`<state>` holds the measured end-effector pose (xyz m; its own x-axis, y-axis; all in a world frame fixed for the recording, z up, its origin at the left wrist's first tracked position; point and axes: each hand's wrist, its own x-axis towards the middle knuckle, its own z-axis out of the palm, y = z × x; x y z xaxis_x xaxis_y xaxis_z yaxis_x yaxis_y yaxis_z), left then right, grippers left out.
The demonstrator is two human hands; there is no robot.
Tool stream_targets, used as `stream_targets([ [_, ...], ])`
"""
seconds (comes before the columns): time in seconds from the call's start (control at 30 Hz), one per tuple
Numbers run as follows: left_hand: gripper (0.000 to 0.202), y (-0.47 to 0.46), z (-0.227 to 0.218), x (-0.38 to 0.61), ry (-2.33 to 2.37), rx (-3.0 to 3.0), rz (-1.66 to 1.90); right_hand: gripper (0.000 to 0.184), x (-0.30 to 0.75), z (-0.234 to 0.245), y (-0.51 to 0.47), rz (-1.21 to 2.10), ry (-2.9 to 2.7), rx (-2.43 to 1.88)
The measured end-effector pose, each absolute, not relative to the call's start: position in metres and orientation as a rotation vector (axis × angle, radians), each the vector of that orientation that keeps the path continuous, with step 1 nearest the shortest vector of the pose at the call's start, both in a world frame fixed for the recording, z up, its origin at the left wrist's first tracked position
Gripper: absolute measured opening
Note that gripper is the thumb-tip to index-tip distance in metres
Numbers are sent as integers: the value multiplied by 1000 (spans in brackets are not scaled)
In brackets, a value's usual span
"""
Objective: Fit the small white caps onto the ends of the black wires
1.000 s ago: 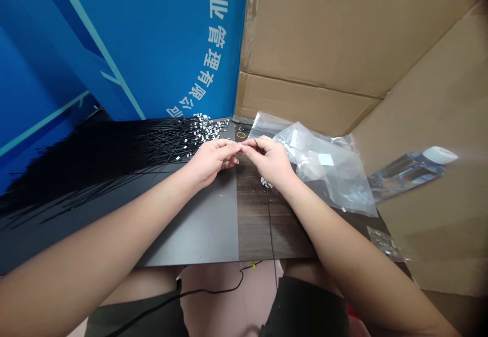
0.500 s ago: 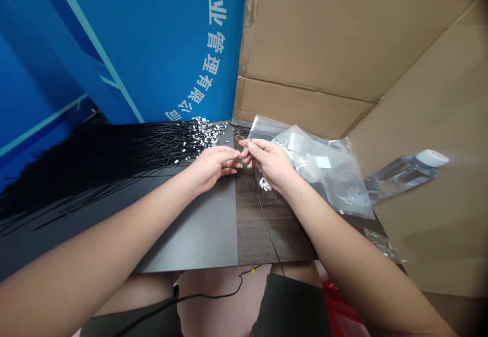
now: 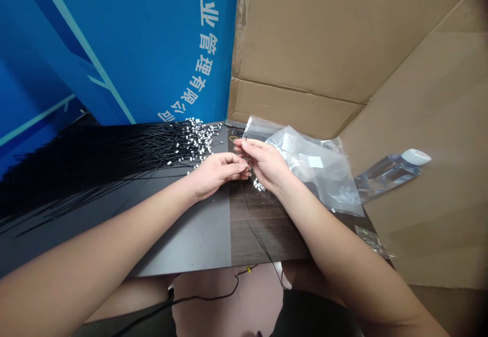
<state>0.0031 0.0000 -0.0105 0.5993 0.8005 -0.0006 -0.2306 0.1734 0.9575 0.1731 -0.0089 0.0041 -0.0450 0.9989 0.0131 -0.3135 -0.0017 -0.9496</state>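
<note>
Between my two hands runs a thin black wire (image 3: 251,217), hanging down past the table's front edge. My right hand (image 3: 265,161) pinches its upper part between thumb and fingertips, and a short end sticks up above the thumb. Just below, the fingers of my left hand (image 3: 221,173) close on the same wire. Small white connectors (image 3: 259,185) lie on the table under my right hand. Left of my hands spreads a big bundle of black wires (image 3: 125,146), many tipped with white connectors (image 3: 198,136).
Clear plastic bags (image 3: 316,174) lie right of my hands. A water bottle (image 3: 392,172) and a small bag (image 3: 371,240) are at the right edge of the table (image 3: 190,245). Cardboard (image 3: 301,32) and a blue panel (image 3: 152,37) stand behind. A black cable (image 3: 206,296) hangs near my lap.
My left hand has moved right and slightly down, and its fingers have closed on the wire below my right hand. The view has shifted slightly.
</note>
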Motion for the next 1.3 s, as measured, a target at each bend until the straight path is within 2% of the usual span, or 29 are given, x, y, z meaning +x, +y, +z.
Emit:
stream_targets([
  [0.37, 26, 1, -11, 1, 640, 1202, 788, 25, 174, 3, -8, 1097, -1120, -998],
  [0.53, 27, 1, -10, 1, 643, 1180, 781, 26, 176, 5, -9, 1025, -1174, -1001],
  [0.93, 14, 1, 5, -8, 459, 930, 706, 32, 179, 7, -8, 1494, -1006, -746],
  [1.3, 10, -4, 9, -12, 408, 940, 604, 29, 180, 14, -12, 1468, -1071, -738],
])
